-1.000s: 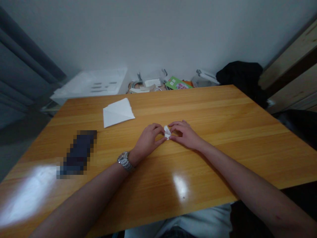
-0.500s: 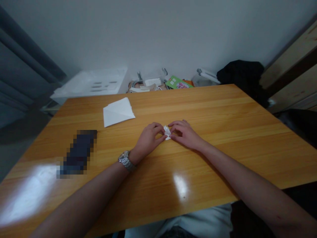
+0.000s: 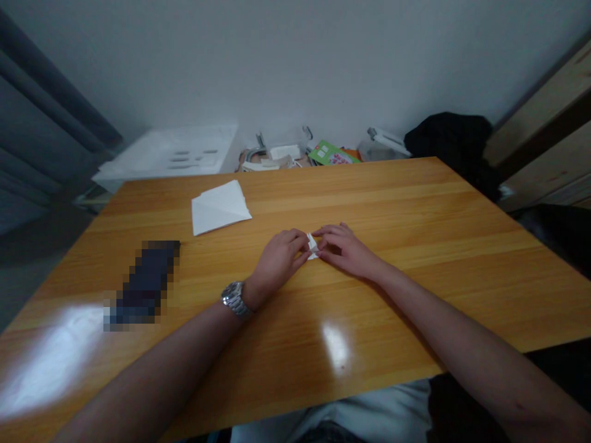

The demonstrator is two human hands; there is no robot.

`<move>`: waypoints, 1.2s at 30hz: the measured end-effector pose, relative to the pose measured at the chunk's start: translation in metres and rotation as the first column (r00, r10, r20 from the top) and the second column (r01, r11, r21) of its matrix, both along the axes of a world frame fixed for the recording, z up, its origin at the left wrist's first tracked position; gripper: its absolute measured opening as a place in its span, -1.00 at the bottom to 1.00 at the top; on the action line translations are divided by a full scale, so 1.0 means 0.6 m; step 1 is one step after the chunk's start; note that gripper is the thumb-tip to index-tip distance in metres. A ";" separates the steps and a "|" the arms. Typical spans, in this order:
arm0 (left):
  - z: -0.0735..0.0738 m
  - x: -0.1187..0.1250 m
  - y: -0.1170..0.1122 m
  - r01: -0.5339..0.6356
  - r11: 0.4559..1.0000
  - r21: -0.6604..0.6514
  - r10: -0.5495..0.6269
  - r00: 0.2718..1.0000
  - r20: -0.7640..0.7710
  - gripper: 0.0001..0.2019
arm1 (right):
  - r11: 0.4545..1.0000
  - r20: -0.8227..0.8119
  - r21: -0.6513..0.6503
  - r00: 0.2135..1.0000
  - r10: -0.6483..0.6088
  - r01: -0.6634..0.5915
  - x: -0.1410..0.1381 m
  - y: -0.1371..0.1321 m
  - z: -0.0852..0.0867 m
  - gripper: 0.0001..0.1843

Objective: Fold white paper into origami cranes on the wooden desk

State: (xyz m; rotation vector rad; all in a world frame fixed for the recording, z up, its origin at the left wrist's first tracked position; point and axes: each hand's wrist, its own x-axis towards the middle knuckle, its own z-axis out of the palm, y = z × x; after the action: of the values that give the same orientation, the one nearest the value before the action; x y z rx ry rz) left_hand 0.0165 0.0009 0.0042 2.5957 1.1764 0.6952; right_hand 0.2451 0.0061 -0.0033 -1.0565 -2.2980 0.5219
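I saw the left hand (image 3: 277,264) and right hand (image 3: 346,249) both pinching a small folded white paper (image 3: 313,245) on the counter (image 3: 415,246). A larger folded sheet (image 3: 219,207) lay far left.

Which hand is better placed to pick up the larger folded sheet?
Probably the left hand: the folded sheet lies on its side, farther from the right hand. Both pinch the small paper.

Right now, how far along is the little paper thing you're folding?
Done: the small folded paper is already creased down to a tiny, layered piece. In hand: the left hand and right hand pinch it from both sides, low over the table. Left: no final shape shows yet, so some folds probably remain, and the larger white sheet lies apart, barely folded, with no hand on it.
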 end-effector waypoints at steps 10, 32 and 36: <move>0.009 0.002 -0.004 0.018 1.000 -0.017 -0.019 0.997 -0.073 -0.88 | 0.993 -0.095 0.058 0.989 0.112 -0.106 -0.002 0.004 0.001 -0.88; 0.012 -0.014 -0.005 0.148 0.989 -0.001 -0.147 0.984 -0.096 -0.79 | 0.967 -0.021 0.004 0.967 0.254 -0.254 0.015 0.008 0.006 -0.80; 0.013 -0.015 -0.005 0.159 0.987 0.016 -0.156 0.982 -0.110 -0.80 | 0.963 0.010 -0.018 0.964 0.267 -0.267 0.016 0.011 0.007 -0.80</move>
State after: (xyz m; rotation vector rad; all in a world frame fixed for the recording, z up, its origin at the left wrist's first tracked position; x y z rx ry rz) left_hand 0.0075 -0.0023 0.0121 2.7409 0.9815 0.5465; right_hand 0.2550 0.0129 0.0008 -0.7608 -2.4665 0.6418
